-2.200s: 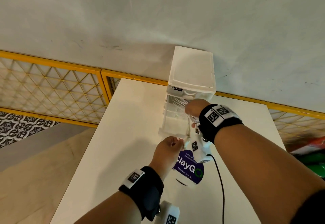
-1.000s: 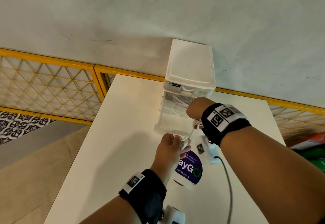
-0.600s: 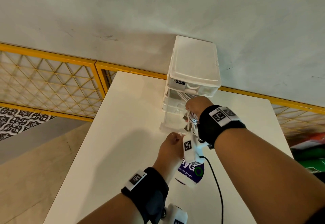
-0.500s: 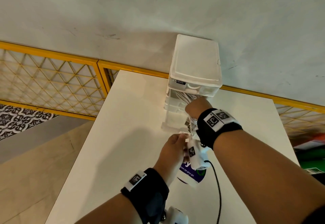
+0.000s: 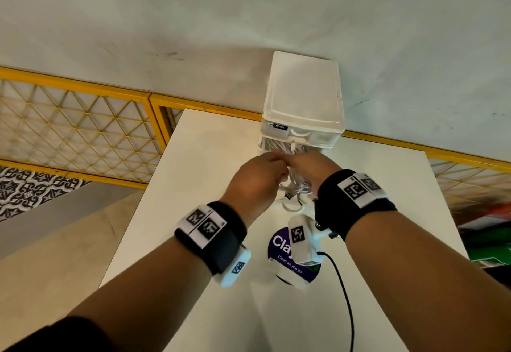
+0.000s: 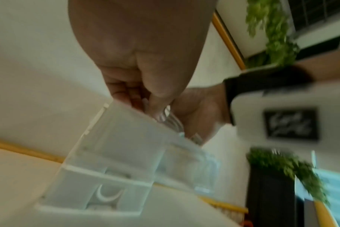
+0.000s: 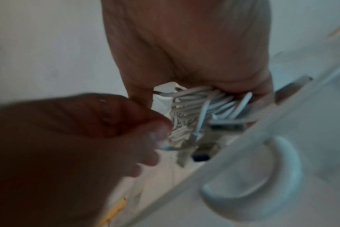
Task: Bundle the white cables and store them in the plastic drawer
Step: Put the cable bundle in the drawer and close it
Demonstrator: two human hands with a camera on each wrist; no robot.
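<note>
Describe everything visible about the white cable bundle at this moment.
The white cable bundle is a thick hank of thin, rubbery-looking white cords, looped many times, with several connector plugs, one blue-tipped, hanging loose at its lower end. The right hand grips it across the top, while the left hand pinches a strand at its side. It hangs just in front of the plastic drawer unit, above the white table; more white cords show inside the open drawer.

Indoor room, white table [image 5: 199,174], yellow railing [image 5: 83,89]
</note>
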